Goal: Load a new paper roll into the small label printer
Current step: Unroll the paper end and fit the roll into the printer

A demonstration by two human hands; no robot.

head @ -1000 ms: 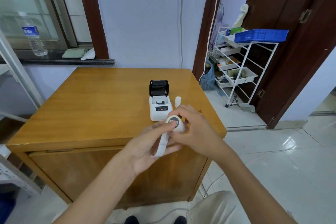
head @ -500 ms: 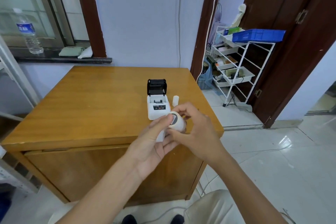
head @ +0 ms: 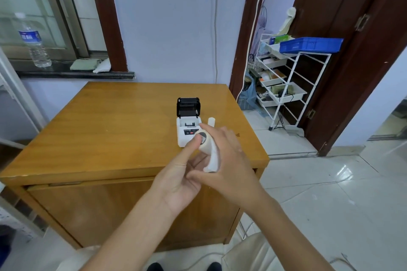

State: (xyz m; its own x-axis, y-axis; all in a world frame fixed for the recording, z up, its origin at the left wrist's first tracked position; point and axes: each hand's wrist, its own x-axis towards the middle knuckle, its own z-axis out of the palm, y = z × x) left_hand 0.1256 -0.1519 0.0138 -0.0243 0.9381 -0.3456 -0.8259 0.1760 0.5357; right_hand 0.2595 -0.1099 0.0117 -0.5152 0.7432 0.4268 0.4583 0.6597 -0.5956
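A small white label printer (head: 186,133) stands on the wooden table (head: 110,130), its black lid raised and its paper bay showing. Just in front of it I hold a white paper roll (head: 204,138) with a loose strip hanging down. My right hand (head: 229,160) grips the roll from the right and covers its far side. My left hand (head: 182,174) is below it, thumb pressed on the roll's dark core end. A small white cylinder (head: 211,121) stands right of the printer.
A white wire rack (head: 293,86) with trays and a blue basket (head: 310,45) stands right of the table by a dark door. A water bottle (head: 34,42) sits on the window sill at the left. The table's near edge lies under my hands.
Both hands lifted the roll a little toward the printer. The loose strip, which hung on the left over my left palm, now hangs on the right against my right hand.
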